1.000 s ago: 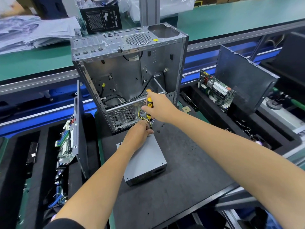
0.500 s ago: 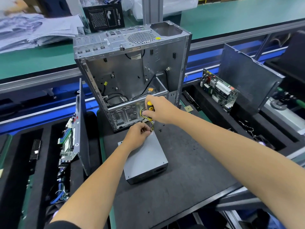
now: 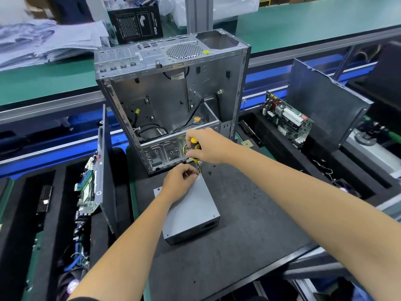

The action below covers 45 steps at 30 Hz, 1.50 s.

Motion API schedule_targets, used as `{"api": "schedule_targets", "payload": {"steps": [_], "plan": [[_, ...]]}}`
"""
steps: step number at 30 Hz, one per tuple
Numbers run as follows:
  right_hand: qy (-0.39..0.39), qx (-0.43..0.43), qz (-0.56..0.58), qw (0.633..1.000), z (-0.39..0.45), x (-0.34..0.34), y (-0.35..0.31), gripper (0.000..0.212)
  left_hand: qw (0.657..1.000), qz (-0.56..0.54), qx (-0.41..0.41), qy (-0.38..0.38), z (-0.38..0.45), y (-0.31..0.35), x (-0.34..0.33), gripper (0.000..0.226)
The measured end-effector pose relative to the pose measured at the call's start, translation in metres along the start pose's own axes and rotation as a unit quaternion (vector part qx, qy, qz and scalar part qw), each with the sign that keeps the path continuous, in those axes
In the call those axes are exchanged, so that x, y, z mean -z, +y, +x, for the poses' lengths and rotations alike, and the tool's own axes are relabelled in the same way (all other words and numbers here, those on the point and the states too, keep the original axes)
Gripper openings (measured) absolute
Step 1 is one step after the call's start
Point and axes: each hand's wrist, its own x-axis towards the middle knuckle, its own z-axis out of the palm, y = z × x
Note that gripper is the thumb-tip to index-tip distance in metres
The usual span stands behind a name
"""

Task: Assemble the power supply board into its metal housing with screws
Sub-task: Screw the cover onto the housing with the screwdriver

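- On the black mat (image 3: 249,224) of the table: grey power supply box (image 3: 191,210), lying flat, near end toward the viewer, far end just in front of the open metal case (image 3: 171,92).
- Upright on the mat behind the box: that case, side panel off, cables and a yellow connector visible inside.
- Above the box's far end: right hand (image 3: 206,146), grip closed round the yellow-and-black handle of a screwdriver (image 3: 194,148), shaft pointing down toward the box's far corner.
- At that same corner: left hand (image 3: 180,181), fingertips pinched together near the screwdriver tip, resting on the box top; cannot tell whether a screw sits between the fingers.
- Just right of the hands, on the mat: a few small dark screws (image 3: 210,172), loose, apart from the box.
- Left of the mat: grey side panel (image 3: 105,170) standing on edge in a black foam tray, circuit board (image 3: 87,192) leaning against it.
- Right of the case: second green circuit board (image 3: 286,119) propped before another grey panel (image 3: 325,105).
- Behind the case, on the green belt: black carton marked 850 (image 3: 136,25) and a heap of plastic bags (image 3: 43,40).
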Motion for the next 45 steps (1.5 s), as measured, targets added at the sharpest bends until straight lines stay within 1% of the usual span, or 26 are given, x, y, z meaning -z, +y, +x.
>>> {"api": "schedule_targets", "payload": {"steps": [6, 10, 15, 18, 21, 22, 23, 25, 26, 27, 29, 30, 32, 33, 34, 36, 38, 39, 41, 43, 44, 45], "plan": [[-0.013, 0.017, 0.001, 1.000, -0.001, 0.003, -0.001, 0.016, 1.000, -0.001, 0.000, 0.005, 0.000, -0.002, 0.000, 0.022], [-0.034, 0.029, -0.019, 0.999, 0.000, 0.005, -0.003, 0.015, 1.000, 0.000, 0.004, 0.002, 0.001, -0.002, 0.000, 0.020], [-0.062, 0.017, -0.051, 0.997, 0.005, 0.010, -0.012, 0.005, 1.000, -0.004, 0.021, 0.005, 0.001, -0.002, 0.000, 0.017], [-0.071, 0.011, -0.085, 0.994, 0.008, 0.012, -0.019, 0.011, 0.999, -0.022, 0.022, 0.010, 0.000, -0.002, 0.000, 0.021], [-0.047, 0.024, -0.162, 0.985, 0.012, 0.012, -0.020, 0.009, 0.999, -0.025, 0.034, 0.013, 0.000, -0.002, 0.000, 0.018], [-0.042, 0.027, -0.191, 0.980, 0.014, 0.012, -0.021, 0.010, 0.999, -0.023, 0.036, 0.015, 0.000, -0.002, 0.000, 0.017], [-0.041, 0.026, -0.216, 0.975, 0.016, 0.010, -0.021, 0.015, 0.999, -0.020, 0.037, 0.016, 0.000, -0.002, 0.000, 0.017], [-0.034, 0.008, -0.267, 0.963, 0.017, 0.007, -0.020, 0.034, 0.999, -0.017, 0.037, 0.015, 0.000, -0.002, 0.000, 0.019], [-0.026, 0.001, -0.290, 0.957, 0.016, 0.007, -0.021, 0.040, 0.999, -0.016, 0.037, 0.014, 0.000, -0.002, -0.001, 0.020], [-0.025, -0.007, -0.305, 0.952, 0.016, 0.006, -0.022, 0.043, 0.999, -0.015, 0.039, 0.014, 0.000, -0.002, -0.001, 0.020], [-0.048, -0.020, -0.287, 0.957, 0.016, 0.007, -0.020, 0.038, 0.999, -0.010, 0.043, 0.017, -0.001, -0.002, -0.001, 0.019], [-0.069, -0.016, -0.256, 0.964, 0.015, 0.008, -0.021, 0.031, 0.999, -0.009, 0.044, 0.019, -0.001, -0.001, -0.001, 0.017], [-0.123, 0.002, -0.213, 0.969, 0.015, 0.011, -0.024, 0.009, 0.999, -0.007, 0.047, 0.022, -0.001, -0.001, -0.002, 0.016], [-0.141, 0.013, -0.212, 0.967, 0.015, 0.012, -0.027, 0.009, 0.999, -0.006, 0.049, 0.023, -0.001, -0.001, -0.002, 0.017], [-0.141, 0.026, -0.219, 0.965, 0.016, 0.011, -0.028, 0.014, 0.998, -0.006, 0.051, 0.023, -0.001, -0.001, -0.002, 0.017], [-0.118, 0.029, -0.271, 0.955, 0.018, 0.012, -0.031, 0.008, 0.998, -0.009, 0.054, 0.024, -0.002, 0.000, -0.002, 0.017], [-0.088, 0.034, -0.312, 0.945, 0.020, 0.012, -0.031, 0.032, 0.998, -0.011, 0.056, 0.025, -0.002, -0.001, -0.002, 0.016], [-0.081, 0.034, -0.327, 0.941, 0.019, 0.012, -0.030, 0.039, 0.998, -0.010, 0.056, 0.026, -0.002, 0.000, -0.002, 0.016], [-0.051, 0.034, -0.359, 0.931, 0.018, 0.009, -0.030, 0.039, 0.998, -0.009, 0.054, 0.025, -0.001, -0.001, -0.003, 0.015], [-0.032, 0.029, -0.374, 0.927, 0.018, 0.005, -0.029, 0.033, 0.998, -0.017, 0.048, 0.023, -0.001, -0.002, -0.003, 0.014], [-0.044, 0.022, -0.370, 0.928, 0.019, 0.004, -0.028, 0.031, 0.999, -0.021, 0.044, 0.023, -0.001, -0.002, -0.002, 0.013], [-0.065, 0.022, -0.338, 0.939, 0.018, 0.005, -0.029, 0.026, 0.999, -0.020, 0.041, 0.023, -0.001, -0.002, -0.002, 0.012]]}}
